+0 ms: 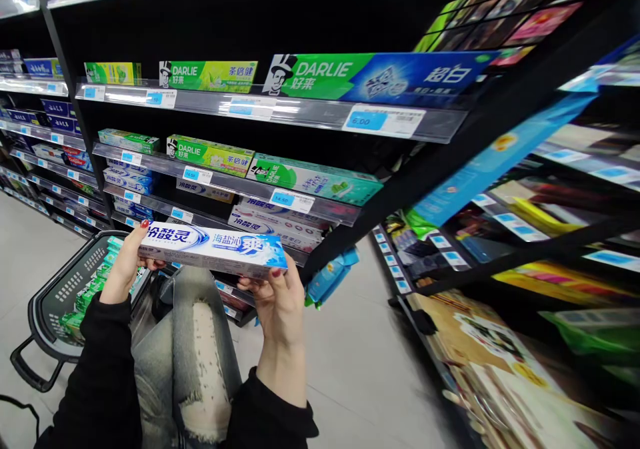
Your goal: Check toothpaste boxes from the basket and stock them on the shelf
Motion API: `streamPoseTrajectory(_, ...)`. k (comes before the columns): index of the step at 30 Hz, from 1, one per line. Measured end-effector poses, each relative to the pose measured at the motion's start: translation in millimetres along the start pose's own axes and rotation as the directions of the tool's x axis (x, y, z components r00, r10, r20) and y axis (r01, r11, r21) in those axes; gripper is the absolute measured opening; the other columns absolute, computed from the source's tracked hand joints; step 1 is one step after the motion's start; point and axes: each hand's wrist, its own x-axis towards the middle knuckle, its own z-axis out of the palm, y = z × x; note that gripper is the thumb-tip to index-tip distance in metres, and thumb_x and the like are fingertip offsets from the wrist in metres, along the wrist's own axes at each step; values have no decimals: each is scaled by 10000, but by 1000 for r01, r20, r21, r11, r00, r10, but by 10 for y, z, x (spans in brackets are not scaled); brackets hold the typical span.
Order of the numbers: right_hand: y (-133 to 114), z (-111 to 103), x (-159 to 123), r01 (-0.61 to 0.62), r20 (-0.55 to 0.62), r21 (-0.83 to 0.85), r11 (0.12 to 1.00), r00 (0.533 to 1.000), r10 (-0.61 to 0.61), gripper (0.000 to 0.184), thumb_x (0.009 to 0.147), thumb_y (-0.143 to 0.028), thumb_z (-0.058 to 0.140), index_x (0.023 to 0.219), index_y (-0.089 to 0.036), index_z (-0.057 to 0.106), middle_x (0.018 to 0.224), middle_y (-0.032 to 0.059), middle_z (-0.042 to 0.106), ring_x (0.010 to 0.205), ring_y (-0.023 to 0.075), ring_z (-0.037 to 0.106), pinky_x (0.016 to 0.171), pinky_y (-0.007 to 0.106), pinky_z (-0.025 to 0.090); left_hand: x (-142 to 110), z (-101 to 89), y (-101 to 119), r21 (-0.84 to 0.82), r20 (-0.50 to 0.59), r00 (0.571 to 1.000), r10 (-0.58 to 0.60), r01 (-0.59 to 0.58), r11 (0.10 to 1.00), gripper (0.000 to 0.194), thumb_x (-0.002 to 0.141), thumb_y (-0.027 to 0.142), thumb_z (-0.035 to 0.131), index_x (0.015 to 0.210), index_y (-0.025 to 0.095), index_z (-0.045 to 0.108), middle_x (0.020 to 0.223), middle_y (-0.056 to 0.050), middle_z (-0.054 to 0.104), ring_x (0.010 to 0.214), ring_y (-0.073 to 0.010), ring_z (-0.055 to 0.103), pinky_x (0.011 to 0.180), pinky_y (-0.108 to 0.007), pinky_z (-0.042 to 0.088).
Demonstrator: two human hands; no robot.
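A white and blue toothpaste box (215,246) is held level above my bent knees, its printed face tilted up. My left hand (129,262) pinches its left end, thumb on the upper edge and fingers beneath. At the opposite end, my right hand (277,296) grips it with the thumb in front and fingers under the bottom edge. Beyond the box, the low shelf carries more white toothpaste boxes (275,226), partly hidden. Green Darlie boxes (207,154) lie on the shelf above them.
On the floor at my left stands a dark shopping basket (37,302) with several green boxes inside. A higher shelf rail (310,112) with price tags runs across in front. A blue packet (333,276) hangs at the shelf's end. Another stocked rack (480,262) stands at the right.
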Motion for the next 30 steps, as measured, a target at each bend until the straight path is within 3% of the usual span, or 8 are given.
streamPoseTrajectory(4,-6,-7,5,-34,-54,7,999,998,34,605,528,-626,818,917,-213,607,683,-17,670,354,91,505,358,248,461,-11,-9,14,-31,59,998,-3,5,999,656,707,708,618,963,109,696,526,-72,659,377,-167,574,298,-225,370)
streamPoseTrajectory(9,-25,29,14,-64,-163,-15,998,985,61,601,511,-711,761,749,-192,572,534,-6,634,308,99,463,287,235,394,-16,-38,-8,-29,122,993,4,0,1000,732,658,739,661,996,92,714,379,-4,538,293,-120,451,307,-227,354)
streamPoseTrajectory(15,-38,35,21,-109,-206,1,994,973,107,616,477,-709,771,734,-182,583,498,-11,613,317,106,471,271,229,364,46,-84,-90,-10,145,989,5,-3,1000,736,697,738,633,1053,98,709,412,-21,565,317,-143,496,317,-234,356)
streamPoseTrajectory(22,-39,26,17,-128,-203,11,992,971,127,603,465,-705,778,695,-184,577,466,-26,603,307,93,459,278,208,336,26,-71,-69,13,146,989,-3,1,1000,693,677,757,633,905,106,697,390,14,509,292,-94,412,327,-228,393)
streamPoseTrajectory(30,-84,74,5,-171,-236,23,985,957,171,681,344,-720,804,669,-178,553,449,-34,596,287,68,428,297,191,342,34,-71,-65,43,134,990,-31,25,999,677,643,785,633,780,123,664,376,26,487,291,-85,386,367,-247,457)
